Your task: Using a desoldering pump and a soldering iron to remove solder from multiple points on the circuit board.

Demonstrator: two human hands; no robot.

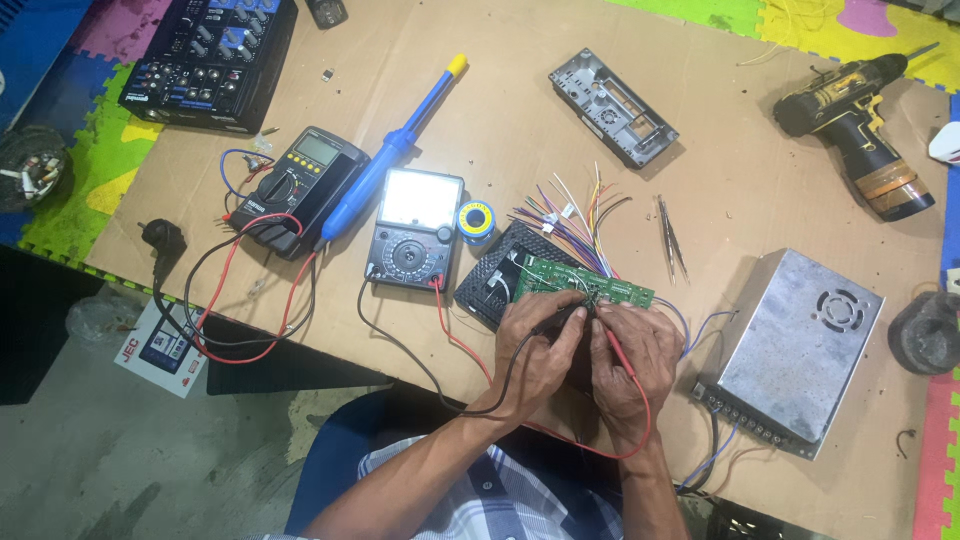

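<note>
Cardboard sheeting covers the desk point(700, 180), laid over coloured foam floor tiles point(90, 170). My left hand point(535, 350) holds the black probe point(562, 322) in a closed pinch; its lead runs back toward the analog multimeter point(414, 230). My right hand point(632, 355) pinches the red probe point(612, 338) likewise, its red lead looping round my wrist.

Both probe tips meet the near edge of the green circuit board point(585, 282), which lies directly ahead of my two hands, just beyond the fingertips. The board's long axis runs left to right, tilted slightly down toward the right, and it rests on a black plastic housing point(495, 275). A fan of coloured wires point(570, 220) leaves its far edge. Both hands are about equally near the board, touching one another above it; exact contact points are hidden under my fingers.

Noted around: a digital multimeter point(300, 180) and blue soldering iron point(395, 150) to the left, solder spool point(477, 220), tweezers point(672, 238), metal power supply point(800, 335) at right, cordless drill point(860, 120) at far right.
</note>
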